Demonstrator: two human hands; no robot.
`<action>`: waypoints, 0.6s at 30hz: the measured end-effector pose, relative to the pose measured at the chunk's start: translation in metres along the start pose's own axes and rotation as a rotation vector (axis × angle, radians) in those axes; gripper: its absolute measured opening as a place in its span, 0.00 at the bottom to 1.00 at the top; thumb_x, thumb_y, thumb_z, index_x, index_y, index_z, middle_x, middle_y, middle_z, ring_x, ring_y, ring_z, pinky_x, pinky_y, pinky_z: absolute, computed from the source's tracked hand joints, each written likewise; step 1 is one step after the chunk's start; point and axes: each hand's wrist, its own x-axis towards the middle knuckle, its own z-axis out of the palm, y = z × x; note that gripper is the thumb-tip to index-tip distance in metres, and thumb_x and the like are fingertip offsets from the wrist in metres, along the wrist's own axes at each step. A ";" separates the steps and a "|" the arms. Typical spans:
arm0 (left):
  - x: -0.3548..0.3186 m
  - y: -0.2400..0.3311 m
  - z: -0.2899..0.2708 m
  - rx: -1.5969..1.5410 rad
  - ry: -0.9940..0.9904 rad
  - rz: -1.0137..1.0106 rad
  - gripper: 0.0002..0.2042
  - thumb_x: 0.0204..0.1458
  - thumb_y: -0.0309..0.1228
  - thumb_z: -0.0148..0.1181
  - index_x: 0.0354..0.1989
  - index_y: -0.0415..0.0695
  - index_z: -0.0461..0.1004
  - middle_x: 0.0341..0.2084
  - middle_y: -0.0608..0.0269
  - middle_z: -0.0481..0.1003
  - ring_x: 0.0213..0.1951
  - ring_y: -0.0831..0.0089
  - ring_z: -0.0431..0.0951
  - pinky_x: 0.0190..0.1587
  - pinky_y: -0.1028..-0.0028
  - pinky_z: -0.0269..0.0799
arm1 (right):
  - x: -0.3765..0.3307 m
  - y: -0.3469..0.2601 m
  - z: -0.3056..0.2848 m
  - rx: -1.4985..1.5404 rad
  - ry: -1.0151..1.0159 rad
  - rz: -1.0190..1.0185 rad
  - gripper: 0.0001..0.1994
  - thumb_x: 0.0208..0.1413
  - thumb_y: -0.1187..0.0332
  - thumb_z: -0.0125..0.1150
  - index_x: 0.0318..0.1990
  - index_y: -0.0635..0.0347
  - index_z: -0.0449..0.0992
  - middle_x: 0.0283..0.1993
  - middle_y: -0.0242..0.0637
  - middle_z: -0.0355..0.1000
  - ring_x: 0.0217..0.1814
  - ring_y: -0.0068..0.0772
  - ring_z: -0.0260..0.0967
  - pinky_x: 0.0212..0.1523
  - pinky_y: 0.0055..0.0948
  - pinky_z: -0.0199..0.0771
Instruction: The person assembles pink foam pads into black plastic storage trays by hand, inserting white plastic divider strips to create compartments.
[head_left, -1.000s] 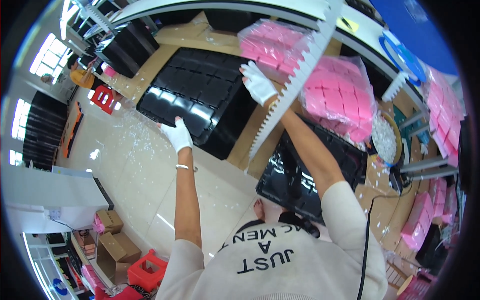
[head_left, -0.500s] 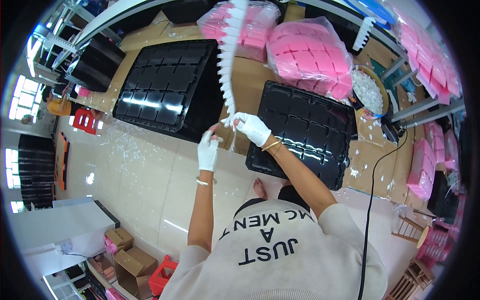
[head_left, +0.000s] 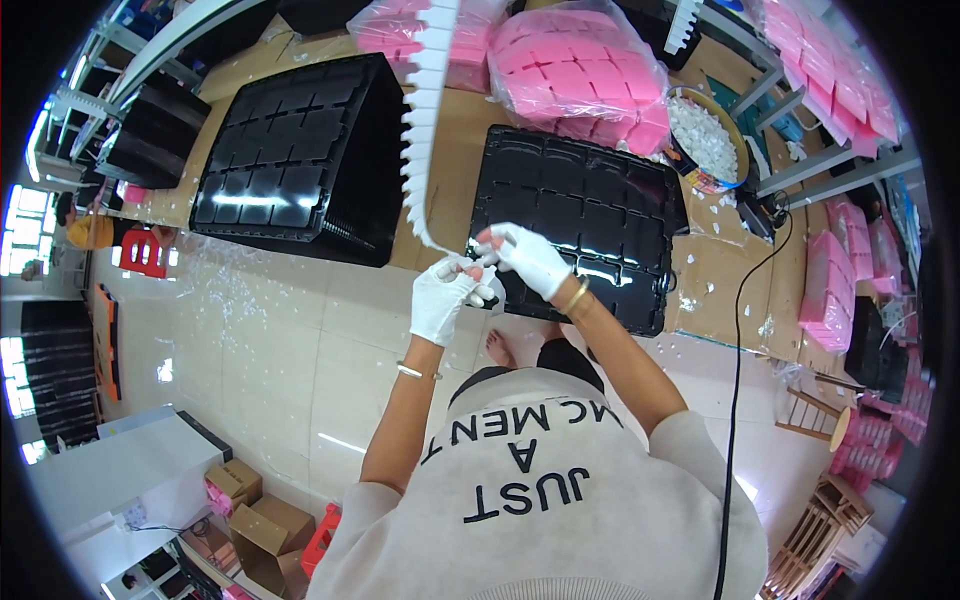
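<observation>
A long white notched strip (head_left: 428, 120) hangs down from the top of the view, its teeth toward the left. The strip narrows and curls at its lower end, close to both hands. My left hand (head_left: 438, 302), in a white glove with bare fingertips, is closed in a pinch at that end. Just to its right, my right hand (head_left: 530, 262), gloved the same way, has its fingers bent together; what they hold is too small to make out. Behind the right hand lies a black moulded tray stack (head_left: 580, 205). A taller black tray stack (head_left: 290, 150) stands to the left.
Bagged pink foam blocks (head_left: 580, 70) lie at the back of the cardboard-covered bench (head_left: 450, 170). A round tub of white pieces (head_left: 705, 135) stands at the right. A black cable (head_left: 738, 400) runs down the right side. White scraps litter the tiled floor (head_left: 300, 300).
My left hand has moved right and closed near my right hand. The strip's lower end is now between them. The view has shifted, so the bench things appear higher and further left.
</observation>
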 end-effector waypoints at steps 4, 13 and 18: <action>-0.007 0.004 0.018 -0.054 0.085 -0.067 0.07 0.56 0.24 0.63 0.40 0.34 0.75 0.30 0.57 0.79 0.24 0.73 0.80 0.25 0.79 0.74 | -0.038 -0.019 0.000 -0.443 0.136 0.060 0.14 0.57 0.57 0.62 0.43 0.58 0.80 0.40 0.39 0.79 0.41 0.34 0.76 0.46 0.29 0.73; 0.010 -0.002 0.030 -0.065 0.284 -0.033 0.07 0.58 0.27 0.61 0.37 0.35 0.76 0.21 0.61 0.76 0.15 0.78 0.73 0.15 0.81 0.62 | -0.027 -0.032 0.001 -0.646 0.309 -0.222 0.08 0.55 0.63 0.64 0.34 0.57 0.81 0.31 0.38 0.76 0.30 0.34 0.75 0.34 0.29 0.74; 0.010 -0.026 0.000 0.040 0.504 0.003 0.10 0.55 0.29 0.64 0.25 0.41 0.71 0.15 0.70 0.68 0.15 0.85 0.63 0.17 0.80 0.54 | 0.050 -0.033 -0.061 -0.735 0.320 -0.239 0.07 0.52 0.65 0.62 0.33 0.58 0.81 0.36 0.45 0.76 0.39 0.48 0.75 0.43 0.39 0.74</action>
